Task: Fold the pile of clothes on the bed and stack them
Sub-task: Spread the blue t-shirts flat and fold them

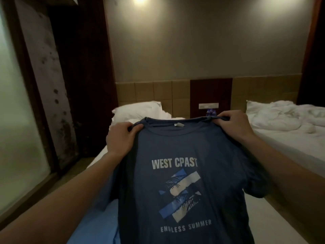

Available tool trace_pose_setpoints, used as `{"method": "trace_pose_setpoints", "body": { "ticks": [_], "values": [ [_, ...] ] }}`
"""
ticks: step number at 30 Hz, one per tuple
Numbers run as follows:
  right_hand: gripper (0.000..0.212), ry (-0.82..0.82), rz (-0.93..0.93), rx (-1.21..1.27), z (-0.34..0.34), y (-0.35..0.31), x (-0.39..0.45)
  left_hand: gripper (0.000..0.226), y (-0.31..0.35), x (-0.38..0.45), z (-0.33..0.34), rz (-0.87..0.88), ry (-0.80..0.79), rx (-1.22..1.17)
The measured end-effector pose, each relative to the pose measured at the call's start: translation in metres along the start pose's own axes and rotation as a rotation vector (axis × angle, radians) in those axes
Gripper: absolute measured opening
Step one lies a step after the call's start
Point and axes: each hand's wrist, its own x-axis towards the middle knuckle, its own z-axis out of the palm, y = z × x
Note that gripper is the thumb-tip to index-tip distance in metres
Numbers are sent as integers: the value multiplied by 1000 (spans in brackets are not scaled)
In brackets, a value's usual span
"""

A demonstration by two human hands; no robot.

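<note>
I hold a dark blue T-shirt [177, 147] up in front of me above the bed [98, 157], its printed front with white lettering facing me. My left hand [121, 138] grips the left shoulder seam beside the collar. My right hand [233, 124] grips the right shoulder seam. The shirt hangs straight down with both sleeves drooping, and hides most of the bed behind it. A light blue garment [98, 224] lies on the bed at the lower left, partly covered by the shirt.
A white pillow [139, 111] lies at the head of the bed against the padded headboard [153, 92]. A second bed [290, 138] with rumpled white bedding stands to the right across a narrow gap. A frosted glass wall [17, 129] runs along the left.
</note>
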Motion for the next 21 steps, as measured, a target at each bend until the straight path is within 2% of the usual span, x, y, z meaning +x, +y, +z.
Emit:
{"method": "trace_pose_setpoints", "body": {
  "ticks": [4, 7, 14, 21],
  "values": [
    [28, -103, 147, -105, 86, 65, 27, 45, -45, 14, 101, -146, -218, -30],
    [41, -110, 220, -182, 158, 123, 38, 44, -87, 14, 184, -250, -338, -33],
    [44, -214, 381, -288, 312, 261, 45, 35, -182, -13, 355, -345, -440, 58],
    [41, -299, 368, -406, 426, 350, 37, 37, -264, -52, 459, -280, -452, 274]
  ]
}}
